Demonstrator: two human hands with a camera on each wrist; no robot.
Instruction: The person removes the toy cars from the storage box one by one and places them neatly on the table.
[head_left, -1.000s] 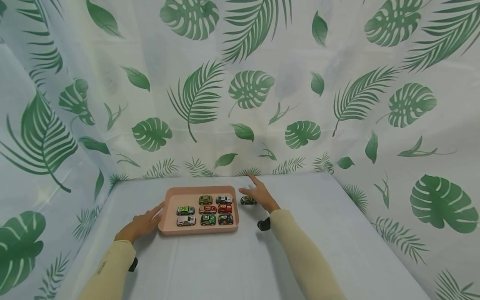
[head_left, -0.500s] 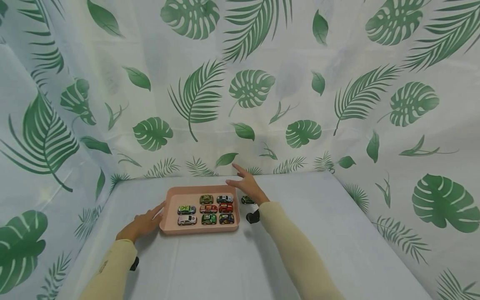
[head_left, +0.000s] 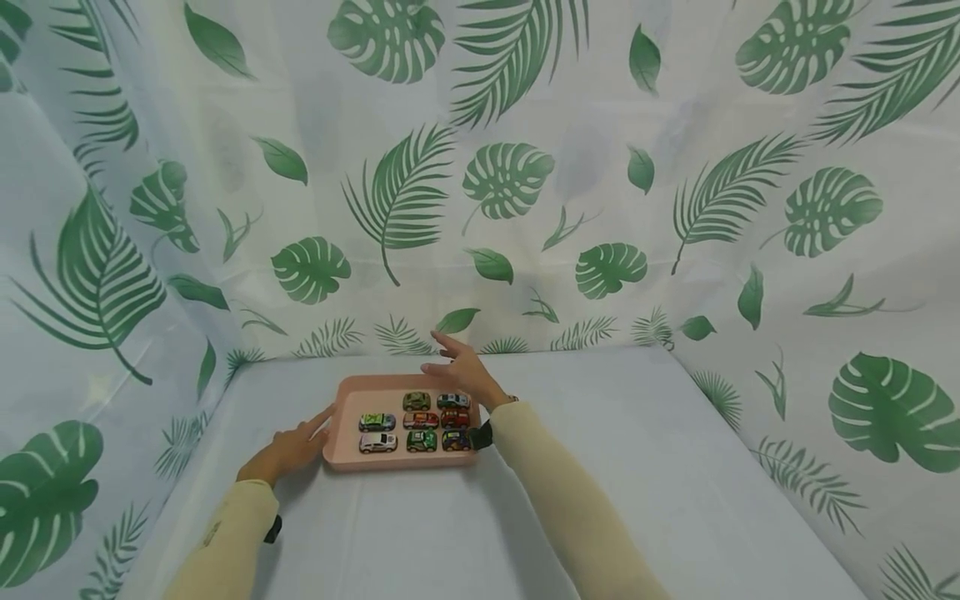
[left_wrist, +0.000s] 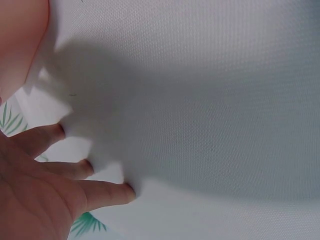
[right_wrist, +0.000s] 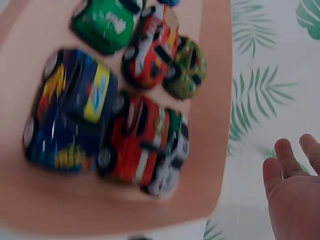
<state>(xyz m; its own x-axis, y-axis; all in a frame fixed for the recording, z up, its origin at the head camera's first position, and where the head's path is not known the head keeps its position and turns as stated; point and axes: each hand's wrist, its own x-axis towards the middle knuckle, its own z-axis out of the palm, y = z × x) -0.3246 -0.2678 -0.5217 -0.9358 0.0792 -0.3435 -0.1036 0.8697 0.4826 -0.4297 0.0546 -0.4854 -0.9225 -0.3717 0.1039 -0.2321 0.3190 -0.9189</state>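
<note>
A pink tray (head_left: pixel 347 429) holds several small toy cars in rows. They include a white car (head_left: pixel 377 442), a lime-green car (head_left: pixel 377 422), a camouflage car (head_left: pixel 416 402), a green car (head_left: pixel 422 441) and a dark blue car (right_wrist: pixel 75 110). At the tray's left side, my left hand (head_left: pixel 288 450) has its fingers extended along the wall. My right hand (head_left: pixel 468 375) hovers over the back right corner, fingers loosely extended and holding nothing. In the right wrist view, a red car (right_wrist: pixel 137 137) lies beside a white-and-green one (right_wrist: pixel 172 155). My right hand and forearm hide the spot just right of the tray.
A white cloth (head_left: pixel 390 533) covers the table. Leaf-printed curtains (head_left: pixel 525 292) rise behind and along both sides. Black wrist bands (head_left: pixel 482 434) show below the sleeves.
My right hand has moved left, from above the camouflage car outside the tray to over the tray's back right corner. That car is now hidden. My left hand stays at the tray's left side.
</note>
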